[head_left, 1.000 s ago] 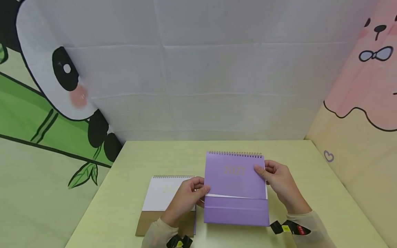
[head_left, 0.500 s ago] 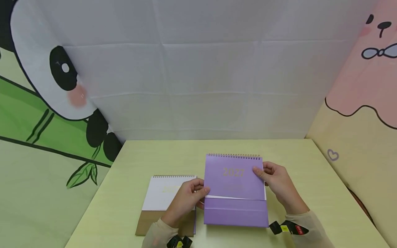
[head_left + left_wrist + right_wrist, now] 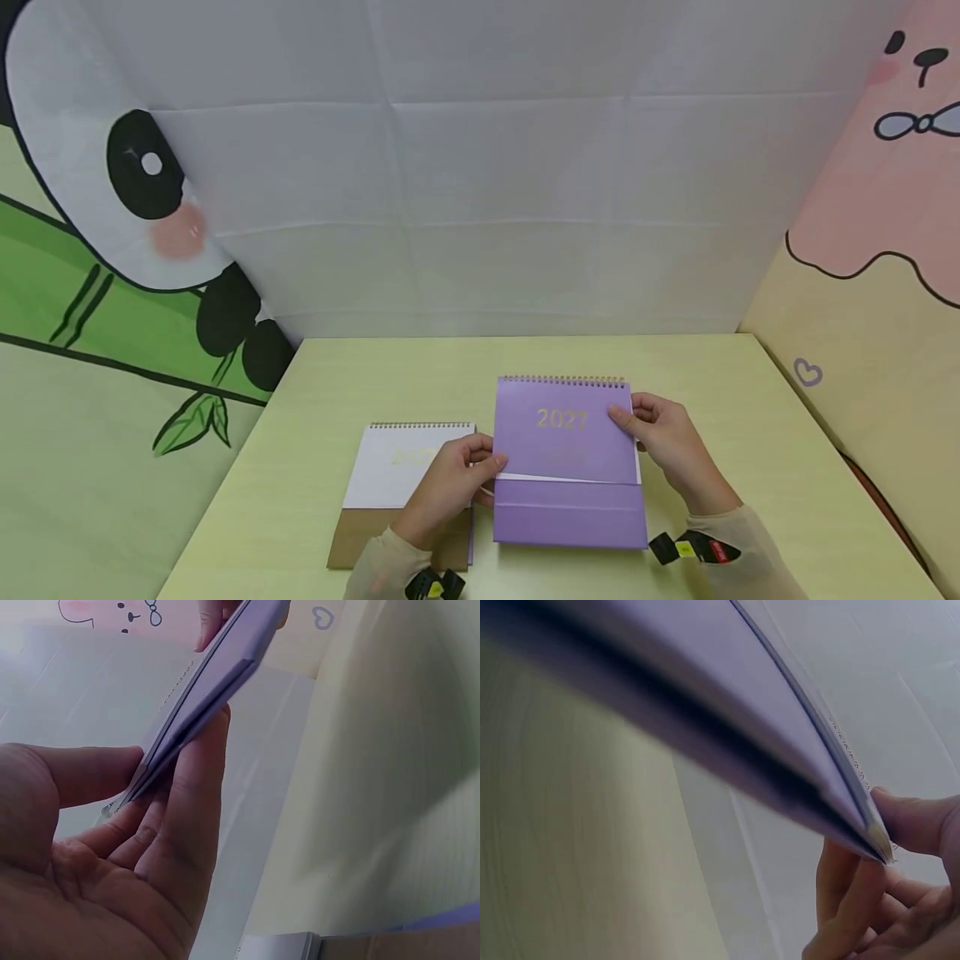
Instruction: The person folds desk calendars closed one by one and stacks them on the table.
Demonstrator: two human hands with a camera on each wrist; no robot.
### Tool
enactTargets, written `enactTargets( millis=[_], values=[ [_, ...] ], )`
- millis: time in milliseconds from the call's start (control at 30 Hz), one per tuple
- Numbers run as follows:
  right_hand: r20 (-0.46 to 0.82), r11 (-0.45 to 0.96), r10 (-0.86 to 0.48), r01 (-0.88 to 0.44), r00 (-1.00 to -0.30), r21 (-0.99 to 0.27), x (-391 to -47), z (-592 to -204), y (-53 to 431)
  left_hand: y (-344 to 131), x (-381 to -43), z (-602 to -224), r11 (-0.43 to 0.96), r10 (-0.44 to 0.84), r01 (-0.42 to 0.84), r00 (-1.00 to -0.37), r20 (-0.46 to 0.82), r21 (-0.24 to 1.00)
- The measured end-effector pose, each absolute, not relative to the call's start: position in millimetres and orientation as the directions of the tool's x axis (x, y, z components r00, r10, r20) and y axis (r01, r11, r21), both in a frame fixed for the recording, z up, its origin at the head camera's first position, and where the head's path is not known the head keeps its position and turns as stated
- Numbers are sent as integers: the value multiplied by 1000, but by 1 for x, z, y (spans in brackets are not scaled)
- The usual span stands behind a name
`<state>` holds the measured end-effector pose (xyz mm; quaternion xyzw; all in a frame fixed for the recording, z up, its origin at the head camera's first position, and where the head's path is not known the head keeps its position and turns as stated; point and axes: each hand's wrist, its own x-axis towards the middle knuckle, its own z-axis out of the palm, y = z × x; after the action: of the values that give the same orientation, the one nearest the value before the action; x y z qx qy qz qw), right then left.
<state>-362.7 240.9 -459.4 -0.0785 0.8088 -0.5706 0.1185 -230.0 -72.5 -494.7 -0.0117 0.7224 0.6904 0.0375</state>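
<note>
Both hands hold a purple desk calendar point(image 3: 566, 454) with a spiral top edge and a gold "2027" on its cover, raised above the table. The left hand point(image 3: 453, 483) pinches its left edge, thumb in front and fingers behind, as the left wrist view of the calendar point(image 3: 217, 682) shows. On the right edge, higher up, the right hand point(image 3: 667, 442) pinches it with the thumb on the cover. Seen from the right wrist, the calendar point(image 3: 727, 697) is nearly edge-on. A white desk calendar point(image 3: 390, 467) with a brown base lies left of it, partly behind the left hand.
A pale yellow table point(image 3: 750, 400) lies beneath everything. Behind it hangs a white cloth wall point(image 3: 480, 208), with a panda print on the left side and a pink animal print on the right. A bit of purple shows beside the brown base.
The purple calendar's top edge has tipped slightly down and left, and the right hand has shifted a little left with it. The left hand keeps its grip nearly in place.
</note>
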Motion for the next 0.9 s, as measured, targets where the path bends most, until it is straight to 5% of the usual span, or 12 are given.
enactTargets(
  millis=[900],
  values=[
    [-141, 358, -259, 41, -955, -933, -367, -482, 231, -74, -231, -508, 138, -7, -122, -992, -123, 983]
  ],
)
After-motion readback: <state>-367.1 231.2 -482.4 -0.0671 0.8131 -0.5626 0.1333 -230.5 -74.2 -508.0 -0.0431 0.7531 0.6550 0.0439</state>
